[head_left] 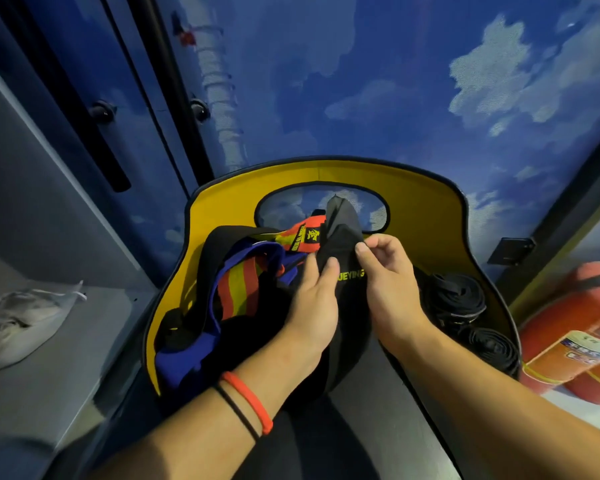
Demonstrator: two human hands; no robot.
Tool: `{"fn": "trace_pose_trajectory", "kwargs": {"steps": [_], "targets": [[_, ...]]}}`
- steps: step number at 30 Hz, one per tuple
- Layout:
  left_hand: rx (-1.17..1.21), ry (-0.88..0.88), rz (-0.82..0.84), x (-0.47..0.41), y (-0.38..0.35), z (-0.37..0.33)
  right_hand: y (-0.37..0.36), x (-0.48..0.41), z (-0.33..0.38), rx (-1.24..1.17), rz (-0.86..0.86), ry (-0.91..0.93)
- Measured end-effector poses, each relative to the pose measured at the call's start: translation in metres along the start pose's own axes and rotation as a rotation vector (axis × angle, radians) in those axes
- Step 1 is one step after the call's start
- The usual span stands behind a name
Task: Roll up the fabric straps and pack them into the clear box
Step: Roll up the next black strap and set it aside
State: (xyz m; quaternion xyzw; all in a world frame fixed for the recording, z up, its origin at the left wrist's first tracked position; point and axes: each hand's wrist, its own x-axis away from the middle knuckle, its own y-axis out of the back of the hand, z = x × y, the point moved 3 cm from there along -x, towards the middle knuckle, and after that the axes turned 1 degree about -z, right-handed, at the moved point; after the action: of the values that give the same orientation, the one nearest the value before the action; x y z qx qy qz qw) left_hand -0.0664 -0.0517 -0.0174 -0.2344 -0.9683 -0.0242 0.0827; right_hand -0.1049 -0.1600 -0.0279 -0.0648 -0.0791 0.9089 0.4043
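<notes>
Two hands pinching black strap, lettering part-hidden

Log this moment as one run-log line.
left hand: pinches black strap | right hand: pinches same strap | black rolls: in yellow bin, right side | loose straps: left side | clear box: not seen

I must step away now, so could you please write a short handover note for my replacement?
Left hand and right hand both pinch the black strap over the yellow-lined basket.
Done: black rolls lie in the basket's right side.
Left: roll this strap and the tangled straps of blue, red and yellow on the left, then pack.
No clear box shows.
</notes>
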Motion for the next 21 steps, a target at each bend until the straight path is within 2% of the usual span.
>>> {"fn": "trace_pose_trajectory", "kwargs": {"steps": [4, 8, 12, 14, 16, 19, 21], "targets": [[-0.110, -0.012, 0.044, 0.002, -0.001, 0.003, -0.001, 0.000, -0.001, 0.066, -0.024, -0.014], [-0.201, -0.090, 0.043, -0.002, 0.000, 0.007, -0.002, -0.003, 0.009, 0.204, -0.040, 0.055], [-0.200, -0.098, -0.046, -0.006, 0.008, 0.002, -0.003, 0.000, 0.018, 0.355, 0.006, 0.180], [-0.150, -0.030, -0.153, -0.014, 0.018, -0.003, -0.006, 0.006, 0.021, 0.488, 0.028, 0.295], [-0.031, 0.027, -0.192, -0.017, 0.028, -0.010, -0.011, 0.015, 0.020, 0.619, 0.098, 0.375], [0.234, 0.047, -0.071, -0.009, 0.029, -0.021, -0.014, 0.025, 0.018, 0.664, 0.225, 0.343], [0.297, 0.057, 0.069, -0.003, 0.025, -0.023, -0.011, 0.025, 0.023, 0.630, 0.209, 0.302]]}}
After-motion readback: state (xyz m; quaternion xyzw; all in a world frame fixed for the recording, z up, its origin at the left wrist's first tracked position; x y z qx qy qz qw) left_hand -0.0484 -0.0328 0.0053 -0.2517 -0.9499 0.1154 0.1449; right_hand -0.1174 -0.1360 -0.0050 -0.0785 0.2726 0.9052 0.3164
